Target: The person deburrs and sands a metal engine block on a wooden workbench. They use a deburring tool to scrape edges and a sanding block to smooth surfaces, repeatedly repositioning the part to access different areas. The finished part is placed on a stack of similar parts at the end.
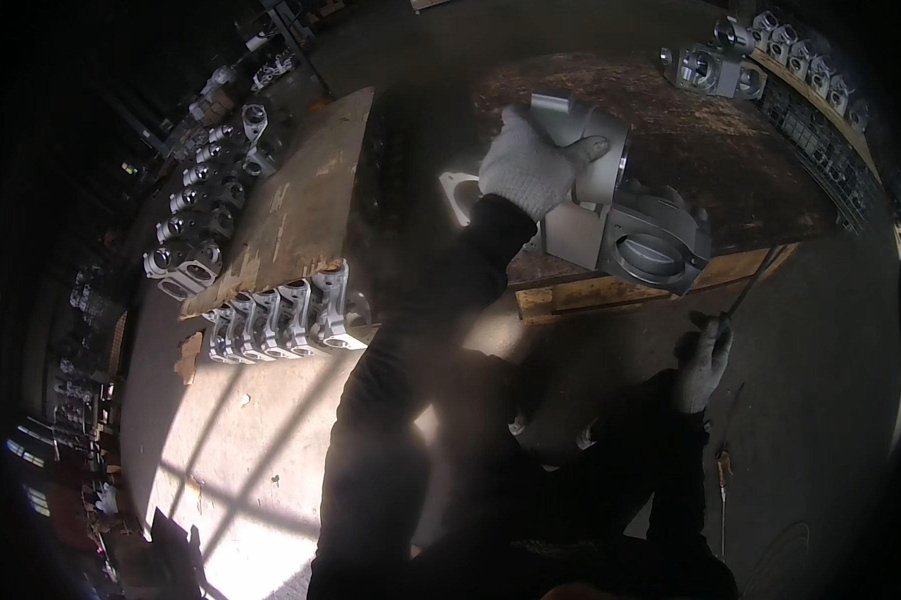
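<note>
My left hand (533, 168), in a whitish glove, lies over a silver metal casting (574, 235) on a dark, worn wooden table. Its thumb points right across the casting's round barrel, and its fingers curl over the far left side. The casting has a wide cylinder on top and a flanged end with an oval opening facing me. Lower and to the right, my gloved right hand (706, 365) is closed around a thin dark rod (754, 282), which slants up past the table's front edge. Shadow hides the rod's full shape.
The brown tabletop (661, 130) bears more castings (713, 73) at its far right. Left of it, a wooden board (291, 190) has rows of castings (281, 318) along its sides. A wire crate (821, 150) stands far right. A thin tool (724, 475) lies on the floor.
</note>
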The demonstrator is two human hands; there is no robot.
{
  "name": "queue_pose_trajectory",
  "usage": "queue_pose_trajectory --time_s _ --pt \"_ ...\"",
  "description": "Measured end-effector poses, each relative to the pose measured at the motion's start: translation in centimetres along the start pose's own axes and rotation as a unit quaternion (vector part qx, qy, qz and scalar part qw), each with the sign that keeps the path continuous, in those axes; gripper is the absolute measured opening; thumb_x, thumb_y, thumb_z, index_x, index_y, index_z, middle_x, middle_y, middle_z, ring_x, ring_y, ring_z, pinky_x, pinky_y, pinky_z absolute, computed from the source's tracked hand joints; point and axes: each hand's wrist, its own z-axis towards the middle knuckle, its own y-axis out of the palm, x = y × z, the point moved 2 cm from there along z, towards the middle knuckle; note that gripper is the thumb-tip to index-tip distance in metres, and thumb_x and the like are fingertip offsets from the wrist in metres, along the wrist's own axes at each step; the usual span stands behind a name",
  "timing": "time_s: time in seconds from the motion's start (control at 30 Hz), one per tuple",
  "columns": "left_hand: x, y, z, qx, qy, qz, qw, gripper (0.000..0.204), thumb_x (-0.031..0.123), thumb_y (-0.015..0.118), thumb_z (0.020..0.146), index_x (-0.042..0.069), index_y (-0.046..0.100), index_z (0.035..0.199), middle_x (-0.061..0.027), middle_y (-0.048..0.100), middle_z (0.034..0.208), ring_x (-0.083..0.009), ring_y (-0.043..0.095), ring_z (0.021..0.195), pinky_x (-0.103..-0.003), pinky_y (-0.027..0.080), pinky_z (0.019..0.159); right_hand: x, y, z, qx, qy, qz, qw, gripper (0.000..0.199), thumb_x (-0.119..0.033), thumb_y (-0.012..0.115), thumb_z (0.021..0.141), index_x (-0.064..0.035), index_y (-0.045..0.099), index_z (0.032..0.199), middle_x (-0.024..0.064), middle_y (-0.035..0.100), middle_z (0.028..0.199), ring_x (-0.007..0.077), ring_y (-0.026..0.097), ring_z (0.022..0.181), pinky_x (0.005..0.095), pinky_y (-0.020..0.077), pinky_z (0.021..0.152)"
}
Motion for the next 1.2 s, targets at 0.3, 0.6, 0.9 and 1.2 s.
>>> queue_pose_trajectory --time_s 0.3,0.6,0.9,1.2 --pt "-15.0 -4.8 4.3 0.169 0.131 -0.11 0.971 0.068 0.045 0.071 0.102 0.0 0.054 0.149 -0.0181 0.066 0.142 -0.0285 0.068 0.124 -0.039 0.053 0.106 4.6 5.9 -11.7 -0.22 -0.221 -0.253 0.916 0.05 -0.009 0.053 0.11 0.0 0.045 0.157 0.0156 0.073 0.121 0.0283 0.073 0.103 0.0375 0.0571 0.092" --pt "-28.8 1.8 8.8 0.038 -0.154 -0.425 0.891 0.064 0.049 0.056 0.107 -0.003 0.061 0.145 -0.0131 0.065 0.141 -0.0231 0.059 0.129 -0.034 0.042 0.112 -0.5 16.6 -10.8 -0.341 -0.085 -0.36 0.864 0.058 -0.012 0.06 0.101 -0.0172 0.049 0.158 0.0223 0.069 0.118 0.0418 0.072 0.1 0.0494 0.0591 0.088" --pt "-27.9 1.2 2.8 0.12 -0.086 -0.294 0.945 0.05 0.038 0.048 0.107 0.004 0.068 0.137 -0.0263 0.067 0.135 -0.0361 0.067 0.119 -0.042 0.049 0.103 3.8 25.3 -6.4 -0.32 -0.249 -0.453 0.794 0.055 -0.015 0.065 0.097 -0.0201 0.057 0.151 0.0222 0.067 0.104 0.0412 0.071 0.084 0.0524 0.0591 0.073" --pt "-29.8 2.3 4.0 0.147 0.054 -0.153 0.976 0.042 0.019 0.055 0.102 0.002 0.062 0.14 -0.0214 0.067 0.137 -0.0371 0.064 0.124 -0.043 0.052 0.104 6.0 27.6 -6.8 -0.286 -0.216 -0.563 0.745 0.064 -0.017 0.064 0.098 -0.0244 0.049 0.16 0.021 0.068 0.099 0.0387 0.072 0.076 0.0518 0.0601 0.067"
